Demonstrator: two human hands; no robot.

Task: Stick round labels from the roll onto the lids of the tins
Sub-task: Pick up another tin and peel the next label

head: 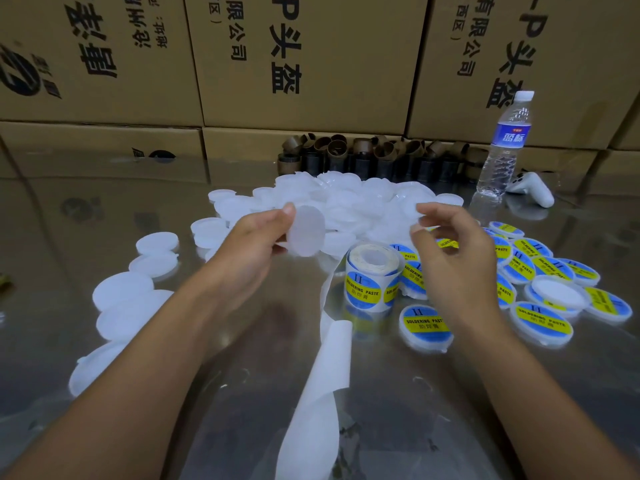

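Plastic, thin and milky-white: that's the blank lid [306, 232] I've got up in the left hand [256, 240] rn. Thumb's on the top edge, fingers curled round the lower rim, lid tipped up on edge, well above the table [104, 209]. My guess is it weighs next to nothing, flexes if squeezed and is a bit slick. So a rim pinch is the way to go, and it keeps the flat top free for the sticker.

Right hand [450, 261] hovers just over the roll [372, 278], fingers loosely curled, thumb and forefinger apart, nothing in them afaict. Roll stands on end mid-table, just right of the held lid and lower. It has blue/yellow round labels reading SOLDERING PASTE on the outside, w/ the spent backing strip [325, 375] trailing toward me. Labels will prob be floppy and grabby once peeled, so take one by its very edge. Otherwise it folds on itself or sticks to a fingertip.

Looks-wise the lid is round, translucent, no print, shallow lip. Big heap of blanks [346, 199] sits behind the roll, and loose blanks [123, 296] are spread out on the left. Labelled lids [540, 271] sit to the right, one flipped upside down among them. Water bottle [502, 150], cardboard cores [363, 154] and cartons [304, 64] at the back, fwiw.
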